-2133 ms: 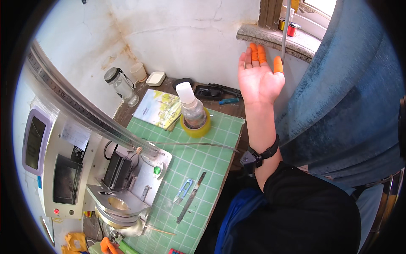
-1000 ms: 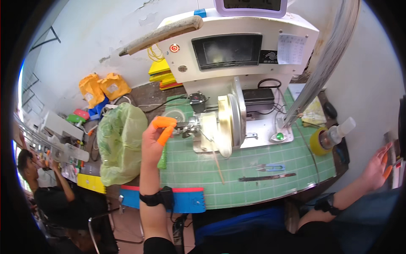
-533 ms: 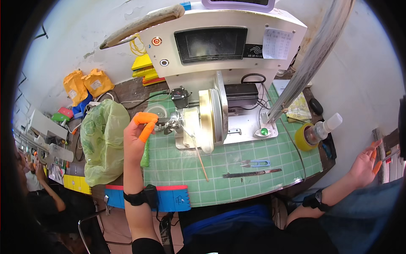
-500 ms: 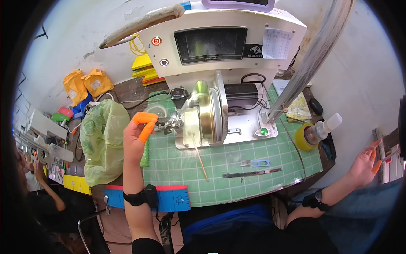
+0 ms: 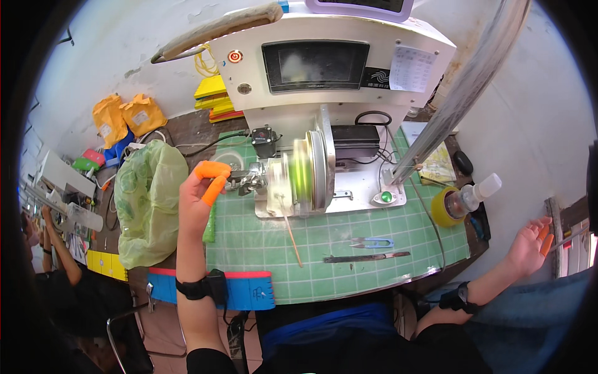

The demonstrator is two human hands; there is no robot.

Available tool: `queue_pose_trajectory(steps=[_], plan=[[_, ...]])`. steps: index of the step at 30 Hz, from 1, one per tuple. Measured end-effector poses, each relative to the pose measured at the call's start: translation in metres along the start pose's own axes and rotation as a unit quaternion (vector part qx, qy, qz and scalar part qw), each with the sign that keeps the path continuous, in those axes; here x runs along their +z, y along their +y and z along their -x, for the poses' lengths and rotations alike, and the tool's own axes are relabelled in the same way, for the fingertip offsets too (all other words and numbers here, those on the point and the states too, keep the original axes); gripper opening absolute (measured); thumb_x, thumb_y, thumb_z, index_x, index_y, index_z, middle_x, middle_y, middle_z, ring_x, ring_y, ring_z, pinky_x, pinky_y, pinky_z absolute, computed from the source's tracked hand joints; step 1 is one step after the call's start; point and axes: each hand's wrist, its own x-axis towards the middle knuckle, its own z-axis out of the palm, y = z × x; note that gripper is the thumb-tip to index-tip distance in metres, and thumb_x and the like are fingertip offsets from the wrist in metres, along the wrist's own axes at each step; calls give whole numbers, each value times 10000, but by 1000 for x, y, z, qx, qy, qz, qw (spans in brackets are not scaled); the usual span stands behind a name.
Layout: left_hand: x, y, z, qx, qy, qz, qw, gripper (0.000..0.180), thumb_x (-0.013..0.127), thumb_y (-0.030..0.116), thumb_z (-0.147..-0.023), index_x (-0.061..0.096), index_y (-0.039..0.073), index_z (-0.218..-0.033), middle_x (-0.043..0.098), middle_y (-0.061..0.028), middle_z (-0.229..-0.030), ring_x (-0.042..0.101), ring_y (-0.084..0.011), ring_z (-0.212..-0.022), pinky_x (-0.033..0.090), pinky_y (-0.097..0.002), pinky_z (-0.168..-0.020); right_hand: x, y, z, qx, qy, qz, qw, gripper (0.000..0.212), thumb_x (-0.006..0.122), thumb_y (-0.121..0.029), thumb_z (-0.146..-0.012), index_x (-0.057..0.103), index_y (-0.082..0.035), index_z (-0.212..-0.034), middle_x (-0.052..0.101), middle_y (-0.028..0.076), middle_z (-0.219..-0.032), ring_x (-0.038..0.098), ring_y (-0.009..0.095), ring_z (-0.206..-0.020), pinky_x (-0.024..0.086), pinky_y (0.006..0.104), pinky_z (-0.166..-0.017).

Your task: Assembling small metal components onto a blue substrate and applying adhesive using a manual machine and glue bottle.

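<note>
My left hand [image 5: 202, 190], with orange finger covers, pinches a small metal clamp-like part [image 5: 240, 179] at the left end of a winding head. Beside it are a pale block [image 5: 278, 187] and a round gold-rimmed drum [image 5: 317, 174]. A green patch on the drum is smeared, so it looks to be turning. A thin orange stick [image 5: 293, 240] slants down from the block. Far to the right, my right hand [image 5: 528, 248] is raised by the wall with curled fingers, orange covers on some. Whatever lies between its fingers is too small to make out.
A white machine [image 5: 386, 56] with a dark screen stands behind. On the green mat [image 5: 249, 249] lie blue snips [image 5: 372, 243] and a dark flat strip [image 5: 366, 257]. A slanted pole [image 5: 461, 93] and a bottle [image 5: 458, 202] stand right; a green bag [image 5: 152, 199] sits left.
The green patch has gone from the drum's top to a blurred streak across its front. My right hand has moved slightly down-left, its fingers more curled. My left hand keeps its pinch.
</note>
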Motion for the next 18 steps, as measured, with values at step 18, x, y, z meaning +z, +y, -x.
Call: queue_pose_trajectory(steps=[18], plan=[[2,-1,3,-9,13,-13,1000,130,644,37,-946,655,4,-1072,623,-41,-1109,577,-109,-896,458,-250,-736,24,-3,17,62,15,-71,995,428,531,-58,-974,373,69,-1351,510,130,-1006,528,207,-879,477,347,-806]])
